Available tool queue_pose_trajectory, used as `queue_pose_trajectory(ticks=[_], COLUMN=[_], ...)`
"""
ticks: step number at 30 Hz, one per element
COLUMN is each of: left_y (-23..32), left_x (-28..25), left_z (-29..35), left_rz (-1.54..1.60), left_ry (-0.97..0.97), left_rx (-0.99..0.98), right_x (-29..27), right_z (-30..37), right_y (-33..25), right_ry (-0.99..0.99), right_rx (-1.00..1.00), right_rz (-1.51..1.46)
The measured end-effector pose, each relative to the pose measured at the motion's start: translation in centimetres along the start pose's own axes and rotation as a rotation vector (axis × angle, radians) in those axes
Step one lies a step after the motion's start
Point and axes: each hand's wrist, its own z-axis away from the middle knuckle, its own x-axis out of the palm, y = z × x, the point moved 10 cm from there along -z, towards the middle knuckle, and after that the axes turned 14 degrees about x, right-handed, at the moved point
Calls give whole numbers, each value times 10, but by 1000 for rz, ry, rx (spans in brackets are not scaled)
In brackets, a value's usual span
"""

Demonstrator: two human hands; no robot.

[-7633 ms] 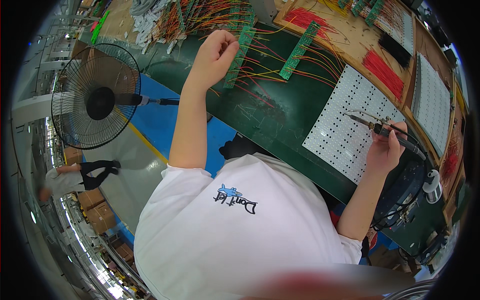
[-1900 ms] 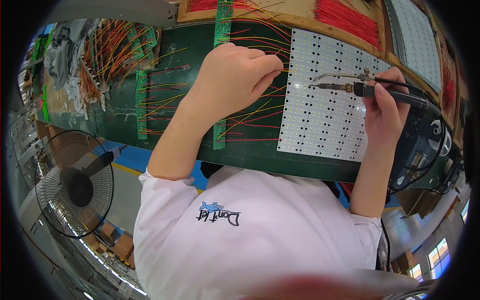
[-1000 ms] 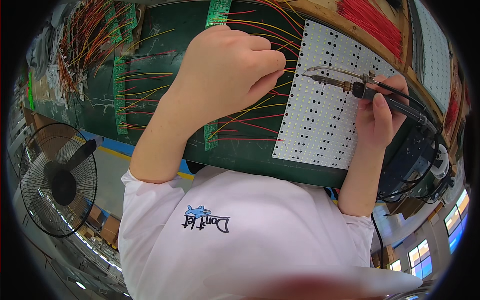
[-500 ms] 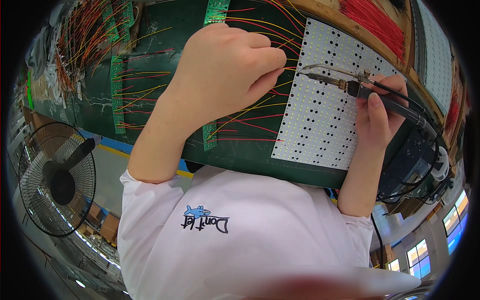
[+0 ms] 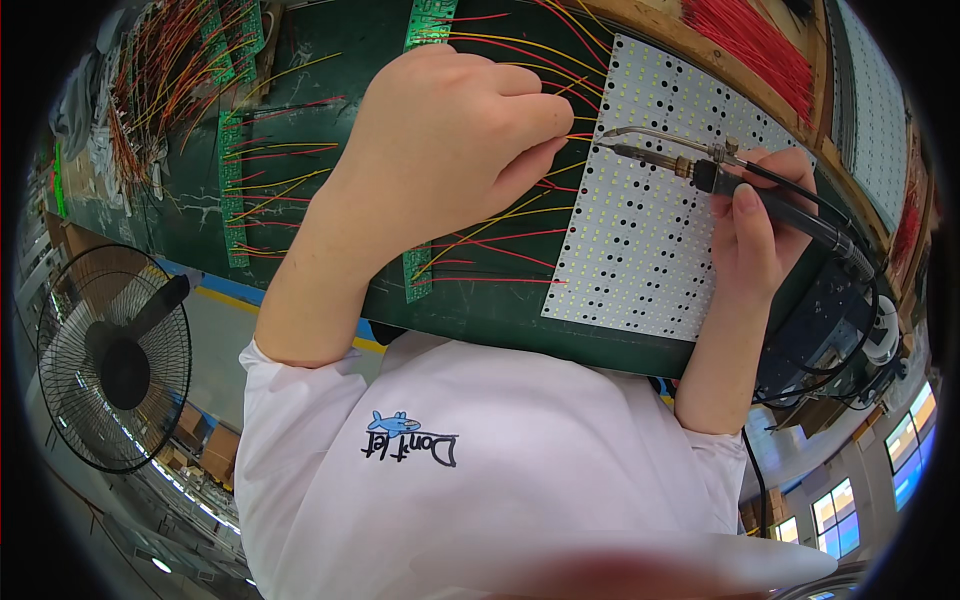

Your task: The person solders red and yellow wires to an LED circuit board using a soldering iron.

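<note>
My left hand [image 5: 460, 130] is closed over the left edge of a white LED panel [image 5: 625, 285], its thumb and forefinger pinching a thin wire [image 5: 582, 137] whose end runs onto the panel. My right hand [image 5: 755, 215] grips a soldering iron [image 5: 715, 178] with a thin curved metal feed tube [image 5: 660, 134] along its top. The iron's tip is close to that wire end, at the panel's edge; whether they touch is too small to tell. Under my left hand runs a narrow green circuit board [image 5: 418, 278], partly hidden, with red and yellow wires reaching toward the panel.
Another green circuit strip [image 5: 233, 190] with wires lies left on the dark green bench [image 5: 480, 325]. Piled wired boards [image 5: 165, 80] fill the far left. Red wires [image 5: 750, 60] sit behind a wooden rail [image 5: 645, 18]. A black fan [image 5: 120, 365] stands left; a dark box [image 5: 820, 325] right.
Almost nothing differs. The circuit boards on the left appear shifted very slightly leftward; both hands and the iron hold nearly the same place.
</note>
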Motion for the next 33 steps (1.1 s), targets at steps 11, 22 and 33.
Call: queue_pose_trajectory(ticks=[11, 22, 33], left_y=[0, 15, 13], left_x=[1, 2, 12], left_z=[0, 0, 1], left_rz=[-5, -32, 98], left_ry=[-16, -28, -54], left_rx=[3, 34, 40], right_x=[-1, -11, -6], right_z=[-1, -3, -1], right_y=[0, -1, -4], right_ry=[-62, -68, -88], right_rx=[-28, -32, -22], right_rz=[-130, -197, -228])
